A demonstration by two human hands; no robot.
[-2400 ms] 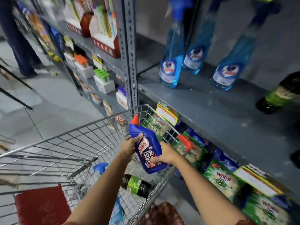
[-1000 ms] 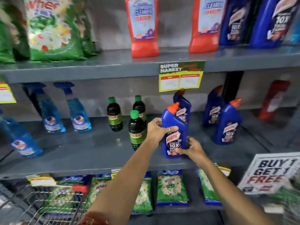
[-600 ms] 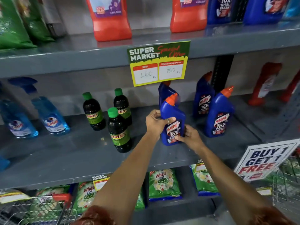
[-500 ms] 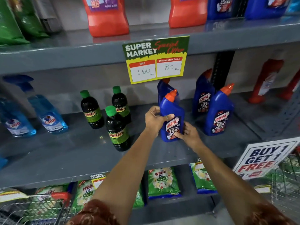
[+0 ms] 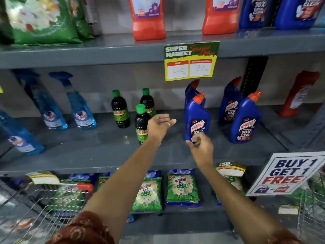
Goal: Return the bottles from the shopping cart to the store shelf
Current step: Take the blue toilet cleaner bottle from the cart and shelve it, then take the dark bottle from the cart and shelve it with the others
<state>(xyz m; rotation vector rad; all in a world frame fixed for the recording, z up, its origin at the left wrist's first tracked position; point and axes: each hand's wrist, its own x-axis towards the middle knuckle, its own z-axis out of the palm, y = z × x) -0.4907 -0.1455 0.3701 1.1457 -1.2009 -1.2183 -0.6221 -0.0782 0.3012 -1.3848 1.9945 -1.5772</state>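
Blue Harpic bottle [image 5: 196, 118], orange angled cap, red-white label facing out, stands upright on grey middle shelf [image 5: 105, 148]. Sits just beyond right hand [image 5: 200, 147], whose curled fingertips overlap its base; contact unclear. Left hand [image 5: 159, 126], palm spread, empty, hangs apart to bottle's left. Shopping cart [image 5: 52, 205], wire, low left.

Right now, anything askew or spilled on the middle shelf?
Nothing stands out. The blue Harpic bottle stands upright in front of another one, in line with its neighbours. The left hand is open and clear of it; the right hand is at its base. No spills show on the shelf.
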